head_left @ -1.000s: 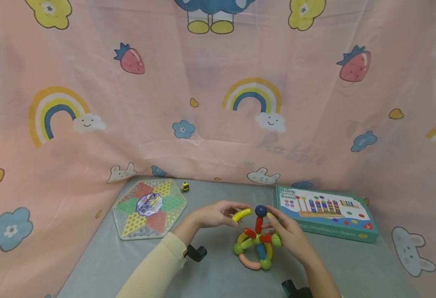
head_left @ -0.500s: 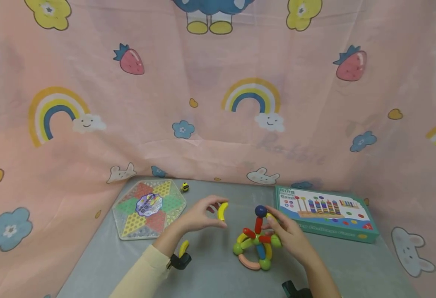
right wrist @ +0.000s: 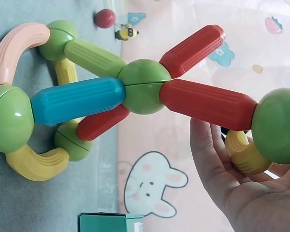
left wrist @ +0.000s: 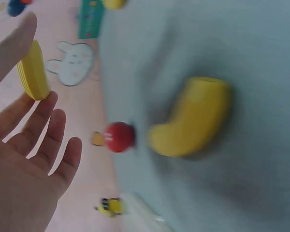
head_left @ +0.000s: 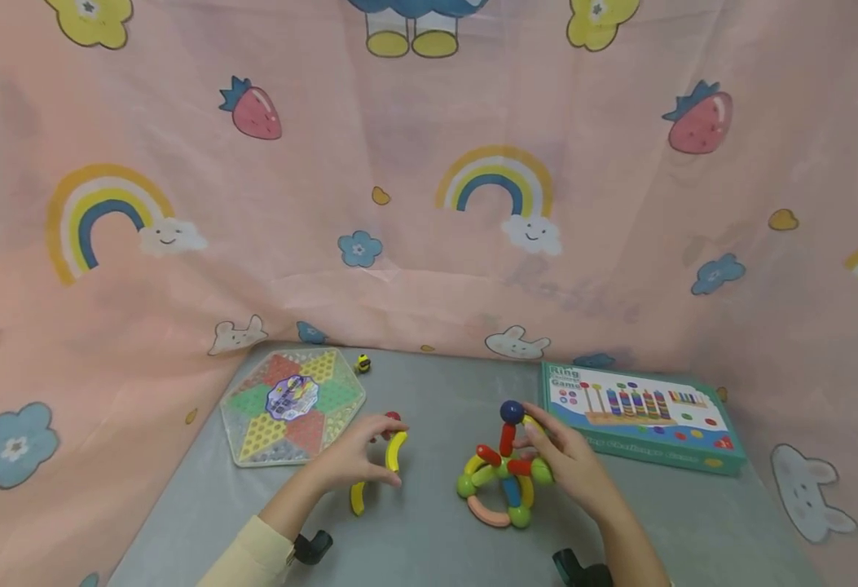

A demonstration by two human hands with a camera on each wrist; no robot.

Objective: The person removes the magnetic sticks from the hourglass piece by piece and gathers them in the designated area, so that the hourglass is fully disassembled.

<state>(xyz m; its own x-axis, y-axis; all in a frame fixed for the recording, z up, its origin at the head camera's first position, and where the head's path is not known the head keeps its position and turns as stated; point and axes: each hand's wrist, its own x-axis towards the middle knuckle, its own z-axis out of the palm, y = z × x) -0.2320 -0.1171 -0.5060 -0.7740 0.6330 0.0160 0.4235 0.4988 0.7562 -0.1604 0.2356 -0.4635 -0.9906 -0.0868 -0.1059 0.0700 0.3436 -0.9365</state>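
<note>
My left hand (head_left: 358, 456) pinches a yellow curved magnetic stick (head_left: 396, 451) between thumb and fingertips. Close by on the table lies another yellow curved stick (left wrist: 195, 118), with a red ball (left wrist: 120, 137) beyond it. A figure of magnetic sticks and balls stands upright to the right, with a green ball (right wrist: 145, 87) at its centre, red sticks (right wrist: 208, 104), a blue stick (right wrist: 79, 101) and a ring-shaped base. On its top sits a dark blue ball (head_left: 512, 412). My right hand (head_left: 568, 456) grips the yellow curved stick (right wrist: 246, 153) beside that ball; its fingers partly hide the stick.
At the back left lies a hexagonal board game (head_left: 292, 408) in clear plastic, with a small bee figure (head_left: 363, 364) beside it. A green ring game box (head_left: 641, 417) lies at the back right. A pink printed cloth (head_left: 429, 302) hangs behind the grey table (head_left: 436, 546).
My left hand has moved left and lower, away from the figure, carrying the yellow curved stick. The loose yellow stick and red ball came into sight. My right hand stays at the figure's top.
</note>
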